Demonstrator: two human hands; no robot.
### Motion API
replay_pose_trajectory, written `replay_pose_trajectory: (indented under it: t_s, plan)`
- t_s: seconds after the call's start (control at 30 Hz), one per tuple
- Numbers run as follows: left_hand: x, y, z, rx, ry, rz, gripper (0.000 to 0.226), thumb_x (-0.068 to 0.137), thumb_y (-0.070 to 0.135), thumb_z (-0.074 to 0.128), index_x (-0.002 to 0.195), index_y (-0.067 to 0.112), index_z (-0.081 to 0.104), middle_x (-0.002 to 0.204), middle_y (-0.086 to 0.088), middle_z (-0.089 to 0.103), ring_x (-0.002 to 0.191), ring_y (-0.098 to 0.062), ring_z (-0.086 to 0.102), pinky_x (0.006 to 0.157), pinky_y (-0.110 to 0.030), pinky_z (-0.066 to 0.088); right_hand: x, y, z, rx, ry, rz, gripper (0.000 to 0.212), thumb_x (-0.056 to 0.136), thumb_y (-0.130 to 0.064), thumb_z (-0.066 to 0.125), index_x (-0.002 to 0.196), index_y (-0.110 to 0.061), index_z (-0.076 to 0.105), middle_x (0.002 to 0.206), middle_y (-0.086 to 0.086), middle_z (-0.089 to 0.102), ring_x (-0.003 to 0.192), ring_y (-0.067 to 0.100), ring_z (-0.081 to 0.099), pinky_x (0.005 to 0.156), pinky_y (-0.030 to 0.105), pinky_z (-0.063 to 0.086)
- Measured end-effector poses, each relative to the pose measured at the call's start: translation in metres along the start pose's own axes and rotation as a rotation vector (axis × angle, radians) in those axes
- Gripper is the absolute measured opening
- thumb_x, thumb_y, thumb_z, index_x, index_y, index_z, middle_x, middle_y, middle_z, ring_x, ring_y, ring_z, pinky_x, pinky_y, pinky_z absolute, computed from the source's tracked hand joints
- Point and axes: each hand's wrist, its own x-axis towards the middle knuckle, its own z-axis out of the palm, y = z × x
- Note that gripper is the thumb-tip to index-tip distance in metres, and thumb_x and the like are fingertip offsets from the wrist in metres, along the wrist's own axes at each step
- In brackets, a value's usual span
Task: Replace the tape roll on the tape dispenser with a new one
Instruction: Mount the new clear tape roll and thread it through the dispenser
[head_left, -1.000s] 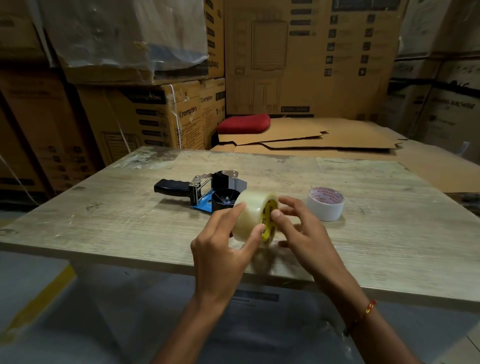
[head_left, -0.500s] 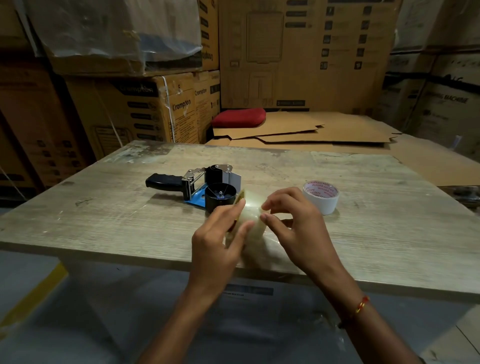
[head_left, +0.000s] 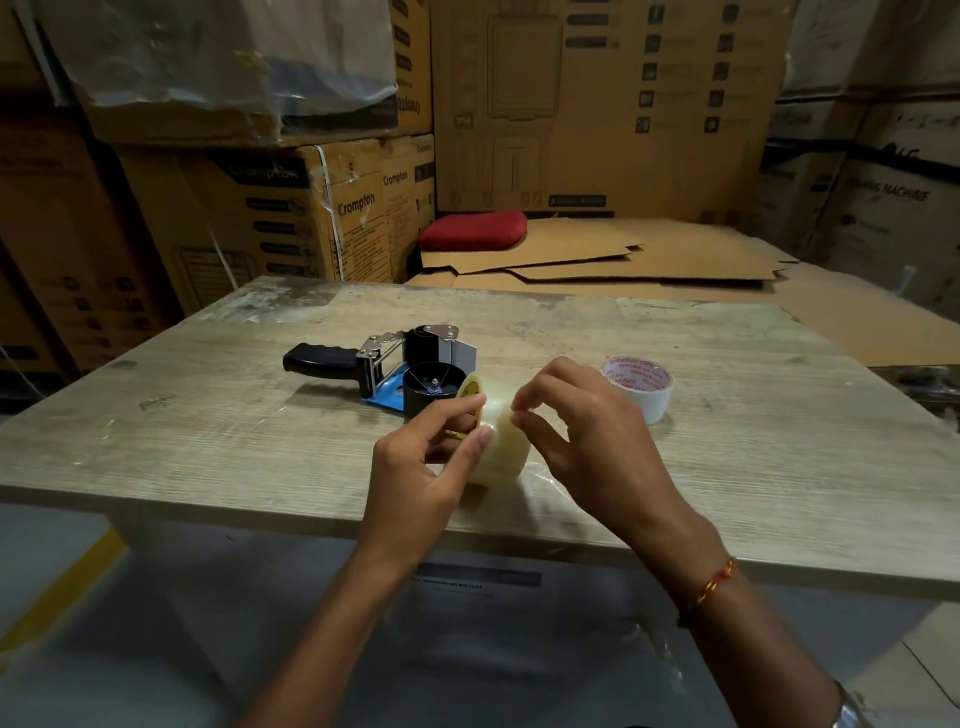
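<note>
A clear tape roll (head_left: 498, 441) with a yellow core stands on edge near the table's front. My left hand (head_left: 421, 467) grips it from the left, thumb on its rim. My right hand (head_left: 582, 431) pinches at the top of the roll's outer surface with fingertip and thumb. Just behind the roll lies the tape dispenser (head_left: 410, 369), on its side, black handle pointing left, blue plate and bare black hub facing up. A smaller white roll with red print (head_left: 641, 387) lies flat to the right, partly hidden by my right hand.
The wooden table (head_left: 208, 441) has a front edge just below my hands. Stacked cardboard boxes (head_left: 291, 218) rise behind and to the left. Flattened cardboard (head_left: 623, 260) and a red cushion (head_left: 470, 228) lie beyond the far edge.
The roll has been turned in my hands: its yellow core faced right a second ago and now faces left. My right fingers shifted onto the roll's top surface.
</note>
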Motion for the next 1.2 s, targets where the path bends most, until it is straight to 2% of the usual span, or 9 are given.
replay_pose_trajectory:
  t_s: [0.1,0.37,0.53,0.67,0.8,0.97,1.07,1.13,1.2]
  plan:
    - [0.008,0.003,-0.003,0.001,-0.084,-0.036,0.03,0.089,0.032,0.066,0.118,0.027,0.067,0.095,0.005,0.068,0.091,-0.01,0.069,0.078,-0.026,0.06,0.001,-0.003,-0.001,-0.049,-0.009,-0.043,0.008,0.093,-0.021,0.067,0.1,-0.017,0.07,0.098,-0.002,0.064,0.089,0.019,0.056,0.066,0.038,0.051]
    - [0.022,0.002,-0.012,0.035,-0.214,-0.036,0.032,0.094,0.019,0.067,0.123,0.031,0.067,0.082,0.004,0.063,0.074,-0.023,0.063,0.069,-0.046,0.056,0.006,-0.005,0.005,-0.077,-0.029,-0.053,0.004,0.093,-0.017,0.066,0.097,-0.015,0.066,0.094,-0.001,0.061,0.086,0.018,0.051,0.066,0.03,0.043]
    - [0.019,-0.002,-0.019,-0.024,-0.175,-0.089,0.025,0.092,0.019,0.066,0.113,0.031,0.072,0.083,0.0,0.066,0.082,-0.021,0.066,0.077,-0.042,0.058,0.007,0.007,0.005,0.154,-0.073,0.027,0.016,0.091,-0.024,0.071,0.106,-0.02,0.07,0.102,-0.005,0.059,0.094,0.015,0.06,0.075,0.039,0.056]
    - [0.017,-0.003,-0.02,-0.068,-0.172,-0.122,0.022,0.09,0.024,0.066,0.11,0.032,0.071,0.084,-0.001,0.063,0.084,-0.022,0.067,0.079,-0.039,0.06,0.009,0.003,0.008,0.207,-0.04,0.049,0.007,0.092,-0.019,0.071,0.098,-0.018,0.072,0.099,-0.005,0.06,0.086,0.009,0.062,0.072,0.037,0.057]
    - [0.014,0.002,-0.021,-0.075,-0.174,-0.15,0.022,0.092,0.02,0.067,0.11,0.031,0.069,0.086,-0.007,0.06,0.084,-0.028,0.067,0.077,-0.038,0.06,0.017,-0.004,0.007,0.075,-0.086,-0.013,0.005,0.096,-0.018,0.064,0.098,-0.015,0.067,0.102,-0.002,0.058,0.082,0.02,0.061,0.067,0.045,0.054]
    - [0.015,0.008,-0.02,-0.045,-0.167,-0.162,0.019,0.092,0.022,0.068,0.109,0.031,0.068,0.075,0.01,0.054,0.082,-0.03,0.064,0.078,-0.051,0.058,0.026,-0.013,0.0,-0.136,-0.25,-0.002,0.011,0.103,-0.026,0.048,0.106,-0.02,0.057,0.111,-0.004,0.05,0.079,0.023,0.056,0.068,0.047,0.052]
    - [0.018,0.012,-0.02,0.092,-0.124,-0.128,0.017,0.09,0.026,0.071,0.105,0.034,0.069,0.089,0.009,0.055,0.085,-0.013,0.061,0.076,-0.037,0.058,0.027,-0.012,-0.001,-0.127,-0.245,0.017,0.009,0.102,-0.025,0.051,0.107,-0.021,0.057,0.112,-0.004,0.052,0.084,0.022,0.059,0.071,0.045,0.054]
    - [0.021,0.014,-0.022,0.302,-0.035,-0.048,0.012,0.087,0.031,0.073,0.099,0.031,0.071,0.1,0.006,0.05,0.093,-0.012,0.055,0.078,-0.026,0.049,0.022,-0.01,0.002,0.056,-0.188,0.06,0.011,0.099,-0.023,0.059,0.109,-0.02,0.06,0.112,-0.004,0.056,0.09,0.018,0.063,0.076,0.041,0.056]
    - [0.025,0.017,-0.024,0.49,0.021,0.046,0.01,0.085,0.034,0.073,0.092,0.027,0.072,0.1,0.004,0.048,0.096,-0.016,0.049,0.081,-0.031,0.042,0.013,-0.01,0.007,0.271,-0.133,0.166,0.026,0.094,-0.025,0.067,0.118,-0.021,0.058,0.112,-0.005,0.061,0.093,0.01,0.065,0.078,0.034,0.058]
